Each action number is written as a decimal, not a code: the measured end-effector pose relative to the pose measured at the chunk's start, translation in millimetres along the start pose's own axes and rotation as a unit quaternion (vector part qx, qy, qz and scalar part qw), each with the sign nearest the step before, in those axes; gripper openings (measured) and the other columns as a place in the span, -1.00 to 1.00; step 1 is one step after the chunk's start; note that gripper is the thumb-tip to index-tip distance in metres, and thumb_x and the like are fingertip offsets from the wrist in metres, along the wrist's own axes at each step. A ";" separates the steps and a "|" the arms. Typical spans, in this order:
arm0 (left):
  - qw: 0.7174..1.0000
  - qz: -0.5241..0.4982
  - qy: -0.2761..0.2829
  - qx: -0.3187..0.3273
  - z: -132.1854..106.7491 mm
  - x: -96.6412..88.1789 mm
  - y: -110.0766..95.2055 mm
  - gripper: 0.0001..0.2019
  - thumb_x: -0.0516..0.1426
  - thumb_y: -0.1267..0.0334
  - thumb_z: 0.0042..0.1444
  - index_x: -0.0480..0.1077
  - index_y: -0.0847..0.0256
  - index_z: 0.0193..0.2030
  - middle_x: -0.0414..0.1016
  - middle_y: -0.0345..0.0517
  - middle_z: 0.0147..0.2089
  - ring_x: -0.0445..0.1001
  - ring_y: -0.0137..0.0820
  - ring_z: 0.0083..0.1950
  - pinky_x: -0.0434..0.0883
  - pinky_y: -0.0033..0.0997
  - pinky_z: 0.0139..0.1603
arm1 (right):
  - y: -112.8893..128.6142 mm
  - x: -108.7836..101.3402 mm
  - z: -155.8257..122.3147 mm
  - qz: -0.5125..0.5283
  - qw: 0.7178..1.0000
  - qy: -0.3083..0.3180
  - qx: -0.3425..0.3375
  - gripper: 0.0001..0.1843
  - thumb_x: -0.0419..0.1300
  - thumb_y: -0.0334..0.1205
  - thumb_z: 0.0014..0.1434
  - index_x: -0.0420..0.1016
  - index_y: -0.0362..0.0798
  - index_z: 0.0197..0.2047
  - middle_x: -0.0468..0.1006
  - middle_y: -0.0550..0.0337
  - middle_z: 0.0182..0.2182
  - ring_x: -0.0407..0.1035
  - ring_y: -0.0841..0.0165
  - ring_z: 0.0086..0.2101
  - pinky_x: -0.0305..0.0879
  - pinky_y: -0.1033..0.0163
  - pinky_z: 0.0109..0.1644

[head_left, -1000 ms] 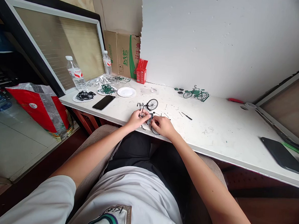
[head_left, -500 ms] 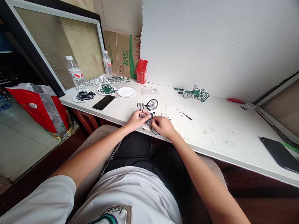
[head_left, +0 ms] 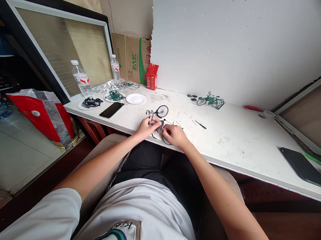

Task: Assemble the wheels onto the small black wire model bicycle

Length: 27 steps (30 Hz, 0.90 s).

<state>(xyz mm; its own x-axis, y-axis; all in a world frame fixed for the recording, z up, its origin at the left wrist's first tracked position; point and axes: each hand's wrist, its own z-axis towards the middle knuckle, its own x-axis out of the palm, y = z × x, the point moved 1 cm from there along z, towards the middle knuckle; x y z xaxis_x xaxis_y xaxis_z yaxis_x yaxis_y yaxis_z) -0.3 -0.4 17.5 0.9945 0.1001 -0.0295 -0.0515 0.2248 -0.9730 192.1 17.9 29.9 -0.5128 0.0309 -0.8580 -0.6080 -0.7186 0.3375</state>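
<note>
I see both grips meeting over the black model bicycle (head_left: 159, 117), which sits at the near edge of the desk (head_left: 243, 139), right between them. The left grip (head_left: 146, 127) has its fingertips pressed together on the frame just behind the handlebars. The front wheel stands free just beyond that grip, upright and clear of the fingers. The right grip (head_left: 176, 134) is also pinching the small frame from the other side, thumb and forefinger closed on it. The rear wheel pokes out beneath its knuckles at the desk edge. What tiny part sits between the fingertips is too small for me to tell.

A thin black rod (head_left: 200, 125) lies just past the right grip, apart from it. Farther beyond that grip, near the wall, stands a green model bicycle (head_left: 211, 100). Out past the left grip lies a dark phone (head_left: 111, 109), with a white plate (head_left: 136, 98) beyond it and a dish of black parts (head_left: 90, 103) beside the phone. A water bottle (head_left: 81, 79) stands well beyond those, to the left grip's outer side.
</note>
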 end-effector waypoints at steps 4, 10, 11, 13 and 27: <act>1.000 0.006 -0.009 0.001 0.0 0.2 0.5 -0.66 0.37 0.02 0.07 0.52 0.26 -0.21 0.57 -0.06 -0.28 0.52 -0.38 -0.31 0.51 -0.38 -0.26 | 1.0 -0.4 0.0 0.000 1.000 0.002 0.005 -0.72 0.05 -0.14 0.38 0.50 -0.03 -0.29 0.55 0.17 -0.49 0.32 0.34 -0.47 0.04 0.26 -0.32; 1.000 0.005 -0.002 0.003 0.9 -0.3 2.8 -0.64 0.37 0.01 0.07 0.52 0.27 -0.20 0.58 -0.05 -0.27 0.53 -0.38 -0.29 0.51 -0.40 -0.25 | 1.2 -0.8 0.2 -0.004 1.000 0.006 0.008 -0.70 0.05 -0.13 0.39 0.52 -0.04 -0.28 0.56 0.14 -0.48 0.33 0.33 -0.47 0.05 0.26 -0.31; 1.000 0.003 -0.001 0.002 1.0 -0.4 2.8 -0.64 0.37 0.01 0.07 0.52 0.27 -0.20 0.58 -0.05 -0.27 0.53 -0.38 -0.29 0.51 -0.40 -0.25 | 0.9 -0.6 0.1 -0.004 1.000 0.005 0.006 -0.70 0.05 -0.13 0.39 0.52 -0.04 -0.28 0.56 0.15 -0.48 0.33 0.33 -0.47 0.04 0.26 -0.31; 1.000 -0.001 0.005 0.000 1.1 -0.7 2.4 -0.64 0.38 0.01 0.07 0.52 0.27 -0.20 0.58 -0.05 -0.26 0.53 -0.38 -0.29 0.51 -0.40 -0.25 | 0.3 -0.2 0.1 -0.004 1.000 0.003 0.004 -0.71 0.05 -0.13 0.39 0.52 -0.03 -0.28 0.56 0.15 -0.49 0.33 0.33 -0.47 0.04 0.26 -0.31; 1.000 -0.003 0.024 -0.001 -0.4 -1.1 -4.3 -0.64 0.37 0.02 0.07 0.51 0.29 -0.20 0.57 -0.05 -0.27 0.51 -0.40 -0.33 0.49 -0.40 -0.28 | 0.5 -0.2 0.1 -0.006 1.000 0.002 0.001 -0.71 0.05 -0.13 0.39 0.49 -0.03 -0.31 0.54 0.17 -0.50 0.29 0.35 -0.49 0.01 0.26 -0.33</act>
<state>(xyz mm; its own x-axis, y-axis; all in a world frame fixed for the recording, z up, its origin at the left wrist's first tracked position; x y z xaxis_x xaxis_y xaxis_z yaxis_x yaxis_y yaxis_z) -1.1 -1.9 21.6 0.9981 0.0511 -0.0346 -0.0451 0.2226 -0.9739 191.8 17.6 30.3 -0.5030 0.0357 -0.8636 -0.6145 -0.7174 0.3283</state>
